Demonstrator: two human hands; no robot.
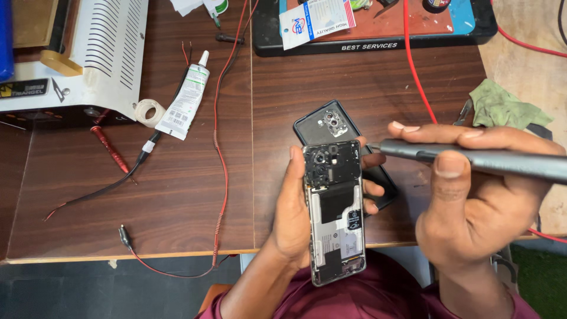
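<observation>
Left hand (292,207) holds an opened phone (333,210) upright over the near edge of the surface (177,195); grip closed around it, palm on the phone's left edge, fingertips (372,189) wrapping its right edge. Phone's back is off: black camera block at top, silver plates and dark panels below. Right hand (472,207), right of the phone, has its grip closed on a slim grey metal screwdriver (472,159); tip meets the phone's upper right corner. Behind the phone, a glossy black back cover (331,124) lies flat on the dark wood-grain surface. Left of the phone: twisted red wire (220,177), white glue tube (188,100). Black tray (378,44) beyond the phone holds a white packet (316,20).
</observation>
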